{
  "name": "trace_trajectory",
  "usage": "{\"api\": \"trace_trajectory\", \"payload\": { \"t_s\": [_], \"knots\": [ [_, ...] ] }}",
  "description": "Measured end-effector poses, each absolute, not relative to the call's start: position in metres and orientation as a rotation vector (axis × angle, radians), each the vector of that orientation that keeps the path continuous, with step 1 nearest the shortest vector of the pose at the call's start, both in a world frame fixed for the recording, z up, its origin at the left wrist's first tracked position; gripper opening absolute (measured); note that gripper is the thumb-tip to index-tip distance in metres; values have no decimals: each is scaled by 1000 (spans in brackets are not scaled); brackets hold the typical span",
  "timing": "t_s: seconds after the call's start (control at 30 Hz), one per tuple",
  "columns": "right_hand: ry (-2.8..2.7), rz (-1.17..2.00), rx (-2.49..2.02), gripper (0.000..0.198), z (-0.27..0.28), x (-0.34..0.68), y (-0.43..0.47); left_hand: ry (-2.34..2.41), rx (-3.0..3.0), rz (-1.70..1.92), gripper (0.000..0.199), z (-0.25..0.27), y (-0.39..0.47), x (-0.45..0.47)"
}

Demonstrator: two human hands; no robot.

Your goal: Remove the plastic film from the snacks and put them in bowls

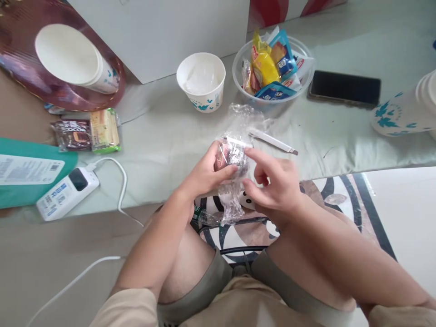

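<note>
My left hand (207, 172) grips a snack packet (232, 156) wrapped in clear crinkled plastic, its thumb lying across the front. Loose clear wrap (245, 113) spreads above the packet, and more of it (231, 206) hangs below over the table's front edge. Close on the packet's right side is my right hand (277, 181), index finger stretched toward the packet and thumb apart from it. Whether that fingertip touches the plastic I cannot tell. A slim white tool with a dark tip, like a utility knife (274, 141), lies just beyond my right hand.
Behind my hands stand a white paper cup (204, 91) and a clear bowl (238, 88) of wrapped snacks. A phone (344, 88) and stacked paper cups (398, 111) are to the right. Leftward are packaged snacks (105, 131), another cup stack (68, 54) and a white power bank (68, 193) with a cable.
</note>
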State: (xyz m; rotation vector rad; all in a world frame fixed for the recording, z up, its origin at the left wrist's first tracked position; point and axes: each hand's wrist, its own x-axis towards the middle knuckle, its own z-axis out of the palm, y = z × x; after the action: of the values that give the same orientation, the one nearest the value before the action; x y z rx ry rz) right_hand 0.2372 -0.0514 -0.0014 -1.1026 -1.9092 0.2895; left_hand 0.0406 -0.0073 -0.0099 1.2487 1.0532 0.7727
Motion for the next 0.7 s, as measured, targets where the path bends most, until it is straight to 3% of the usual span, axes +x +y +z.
{"api": "trace_trajectory", "payload": {
  "t_s": [0.17, 0.37, 0.47, 0.53, 0.63, 0.7],
  "knots": [
    [-1970, 524, -1385, 21, -2, 236, -46, 1102, 1367, 724, 31, -12, -8, 34],
    [-1790, 525, -1772, 48, 2, 253, -34, 1505, 1537, 1020, 49, -14, -7, 24],
    [-1855, 391, -1911, 38, -9, 257, -33, 1650, 1684, 1055, 40, -11, -8, 26],
    [-1913, 244, -1880, 15, -16, 258, -33, 1633, 1751, 923, 33, -9, -9, 28],
    [-1971, 96, -1635, 23, -17, 253, -35, 1544, 1673, 816, 17, -8, -9, 28],
    [-2034, 183, -1387, 23, -12, 248, -37, 1495, 1572, 855, 7, -9, -8, 25]
  ]
}}
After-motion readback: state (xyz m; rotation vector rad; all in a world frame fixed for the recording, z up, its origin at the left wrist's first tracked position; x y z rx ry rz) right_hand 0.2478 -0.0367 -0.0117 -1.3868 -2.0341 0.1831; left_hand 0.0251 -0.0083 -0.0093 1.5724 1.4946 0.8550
